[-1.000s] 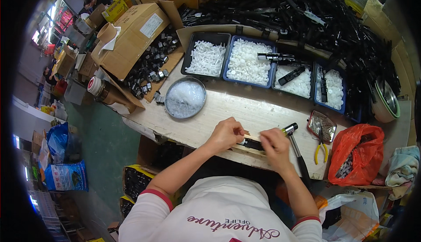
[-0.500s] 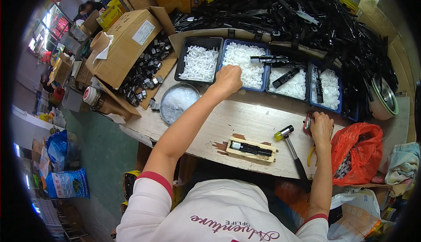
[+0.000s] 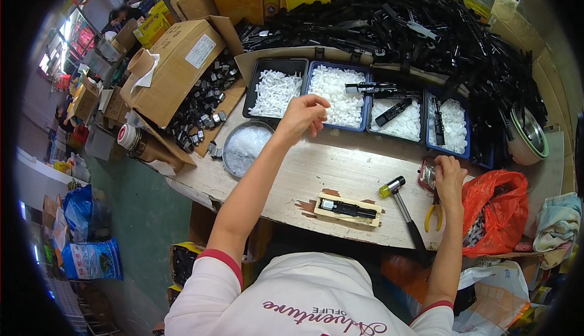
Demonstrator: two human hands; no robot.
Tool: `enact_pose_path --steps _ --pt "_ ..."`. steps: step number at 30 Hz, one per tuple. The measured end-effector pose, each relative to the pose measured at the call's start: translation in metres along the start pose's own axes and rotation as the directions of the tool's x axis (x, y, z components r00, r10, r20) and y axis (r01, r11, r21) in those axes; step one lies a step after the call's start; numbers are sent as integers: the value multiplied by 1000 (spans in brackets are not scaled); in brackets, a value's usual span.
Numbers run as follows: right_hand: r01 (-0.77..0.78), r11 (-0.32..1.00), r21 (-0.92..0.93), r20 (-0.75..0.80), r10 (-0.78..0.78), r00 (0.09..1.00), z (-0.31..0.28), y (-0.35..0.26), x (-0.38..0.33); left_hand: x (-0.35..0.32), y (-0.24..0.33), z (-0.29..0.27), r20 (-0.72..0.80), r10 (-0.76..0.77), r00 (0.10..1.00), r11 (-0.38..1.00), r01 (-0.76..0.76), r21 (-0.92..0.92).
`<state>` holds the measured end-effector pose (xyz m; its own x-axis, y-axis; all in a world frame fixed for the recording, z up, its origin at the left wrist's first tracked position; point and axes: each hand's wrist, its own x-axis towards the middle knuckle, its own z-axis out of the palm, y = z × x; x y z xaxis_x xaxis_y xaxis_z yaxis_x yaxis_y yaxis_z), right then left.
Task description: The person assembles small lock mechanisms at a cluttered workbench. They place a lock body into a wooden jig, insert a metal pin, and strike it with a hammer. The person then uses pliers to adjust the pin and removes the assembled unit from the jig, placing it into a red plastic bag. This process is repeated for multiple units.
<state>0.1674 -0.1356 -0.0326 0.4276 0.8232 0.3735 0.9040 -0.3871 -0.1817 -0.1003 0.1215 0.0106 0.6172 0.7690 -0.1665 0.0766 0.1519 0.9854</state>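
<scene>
My left hand [image 3: 300,119] hangs over the front edge of the blue tray of white plastic pieces [image 3: 336,101]. Its fingers are curled together; anything between them is too small to make out. At the right, my right hand [image 3: 449,178] has its fingers bent together beside a small red box of metal bits [image 3: 427,175], and what they pinch is hidden. Between my arms lies a pale wooden block [image 3: 320,210], with a black mechanism with a silver end [image 3: 350,209] set in it. A hammer [image 3: 403,205] with a yellow-and-black head and pliers with yellow handles [image 3: 434,215] lie near my right hand.
A black tray of white pins [image 3: 275,86] and a round metal bowl [image 3: 228,153] stand left. Two more trays of white pieces hold black mechanisms [image 3: 394,112]. Behind rises a large heap of black parts [image 3: 389,25]. A red plastic bag [image 3: 502,205] sits right, a cardboard box [image 3: 173,71] left.
My left hand has lifted out of the blue tray's white pieces and come back a little toward me and left. My right hand has shifted slightly right, uncovering more of the red box and pliers.
</scene>
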Motion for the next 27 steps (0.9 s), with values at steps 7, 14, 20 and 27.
enact_pose_path --steps 7,14,20,27 --pt "-206 542 815 227 30 973 -12 -82 -22 -97 -43 41 328 -22 944 881 173 -440" --pt "-96 428 899 217 -245 945 -17 -149 -26 -133 -62 49 304 -22 952 918 139 -370" --pt "-49 503 863 216 -279 936 -15 -160 -24 -137 -60 47 289 8 957 922 105 -374" --pt "141 591 794 102 -359 928 -8 -168 -28 -138 -58 47 253 37 967 924 63 -376"
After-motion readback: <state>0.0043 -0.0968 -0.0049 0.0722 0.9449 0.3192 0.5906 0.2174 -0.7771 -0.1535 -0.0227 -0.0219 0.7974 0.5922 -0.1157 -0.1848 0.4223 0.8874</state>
